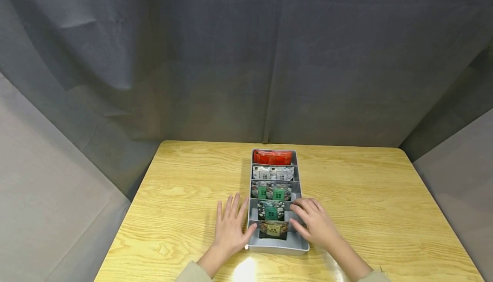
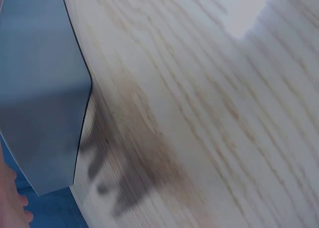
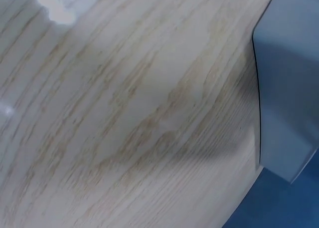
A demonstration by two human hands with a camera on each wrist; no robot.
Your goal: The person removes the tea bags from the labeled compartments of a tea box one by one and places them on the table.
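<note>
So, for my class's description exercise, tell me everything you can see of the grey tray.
The grey tray is long, narrow and open-topped, with rounded corners and a smooth look like plastic. Four crosswise dividers make five compartments, each holding one or more packets: red at the far end, a yellow-labelled one nearest the person. It stands upright near the middle of the wood-look table, lengthwise away from the person. The left grip and right grip flank it; whether either touches it is unclear.

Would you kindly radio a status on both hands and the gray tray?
Left hand spread at left rim of gray tray. Right hand over right rim. Tray on table, packets in all five compartments. Nothing seen in the way.
</note>
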